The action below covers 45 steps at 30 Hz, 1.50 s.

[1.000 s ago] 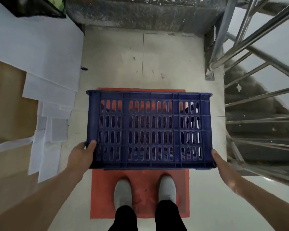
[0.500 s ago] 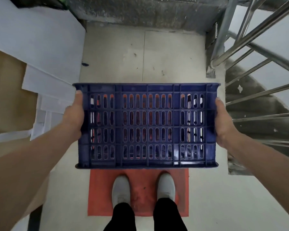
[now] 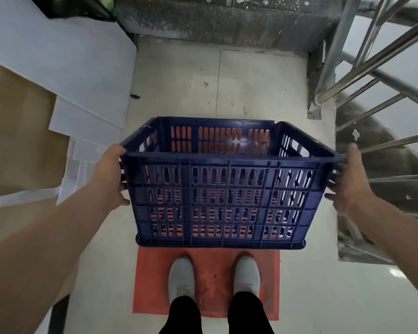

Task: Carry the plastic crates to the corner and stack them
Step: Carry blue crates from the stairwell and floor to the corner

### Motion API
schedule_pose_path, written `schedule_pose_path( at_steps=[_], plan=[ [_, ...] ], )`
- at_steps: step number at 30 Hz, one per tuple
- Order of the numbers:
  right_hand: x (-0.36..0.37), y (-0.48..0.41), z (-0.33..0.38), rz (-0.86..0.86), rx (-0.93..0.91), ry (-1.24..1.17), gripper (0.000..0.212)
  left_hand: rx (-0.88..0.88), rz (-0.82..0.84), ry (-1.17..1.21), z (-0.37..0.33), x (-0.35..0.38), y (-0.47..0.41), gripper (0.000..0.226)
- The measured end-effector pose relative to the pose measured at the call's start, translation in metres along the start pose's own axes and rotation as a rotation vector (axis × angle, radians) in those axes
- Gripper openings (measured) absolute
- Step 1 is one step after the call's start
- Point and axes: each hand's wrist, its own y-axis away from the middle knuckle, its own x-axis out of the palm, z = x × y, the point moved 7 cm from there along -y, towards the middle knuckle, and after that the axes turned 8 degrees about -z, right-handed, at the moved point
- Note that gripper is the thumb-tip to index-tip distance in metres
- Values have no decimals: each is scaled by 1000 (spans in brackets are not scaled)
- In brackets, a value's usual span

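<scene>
I hold a dark blue slotted plastic crate (image 3: 227,201) upright in the air in front of me, its open top facing up and nothing visible inside. My left hand (image 3: 109,172) grips its left end just under the rim. On the opposite end my right hand (image 3: 348,179) grips the crate, thumb pointing up and fingers curled toward the side wall. The crate hangs above a red mat (image 3: 203,283) on the floor, where my two feet in white shoes stand.
White boards (image 3: 65,56) and brown cardboard (image 3: 15,131) lean along the left. A steel stair railing (image 3: 362,68) and descending steps lie to the right. A rough concrete wall (image 3: 227,18) closes off the far side, with pale tiled floor (image 3: 251,88) in front of it.
The crate has tipped from showing one flat slotted face to sitting upright with its open top visible. Both hands slid from its near corners up to the two ends.
</scene>
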Motion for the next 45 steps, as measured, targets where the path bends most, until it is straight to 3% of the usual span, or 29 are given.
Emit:
schedule_pose_path(
  at_steps=[2, 5, 6, 11, 16, 24, 27, 31, 34, 37, 39, 42, 45],
  plan=[
    [1, -1, 6, 55, 56, -19, 56, -2, -9, -5, 9, -9, -7, 5],
    [-2, -7, -11, 93, 89, 222, 15, -52, 28, -131, 25, -9, -13, 4],
    [-6, -12, -18, 64, 72, 306, 12, -43, 19, -188, 27, -8, -16, 5],
    [-9, -16, -3, -34, -146, 478, 25, 153, -84, -355, 8, -16, -29, 23],
    [6, -21, 12, -62, -288, 548, 25, 197, -88, -372, 1, -15, -37, 26],
    [5, -49, -88, -103, -36, 506, 12, -4, -132, -341, 80, -14, -73, 20],
    [0, -41, -127, -85, -15, 501, 24, -83, -99, -351, 126, -15, -79, 27],
    [7, -34, -144, -2, -60, 555, 14, -63, -89, -350, 148, -9, -85, 48],
    [14, -40, -127, -38, -142, 534, 45, 56, -90, -372, 132, 3, -95, 52],
    [29, -51, -93, -83, -182, 413, 37, 199, -118, -325, 87, 20, -97, 37],
    [37, -55, -77, -122, -146, 296, 30, 195, -122, -197, 67, 28, -101, 28],
    [38, -54, -60, -177, -176, 262, 32, 241, -143, -147, 47, 24, -102, 27],
    [46, -56, -48, -120, -221, 233, 36, 257, -113, -128, 37, 23, -109, 33]
  ],
)
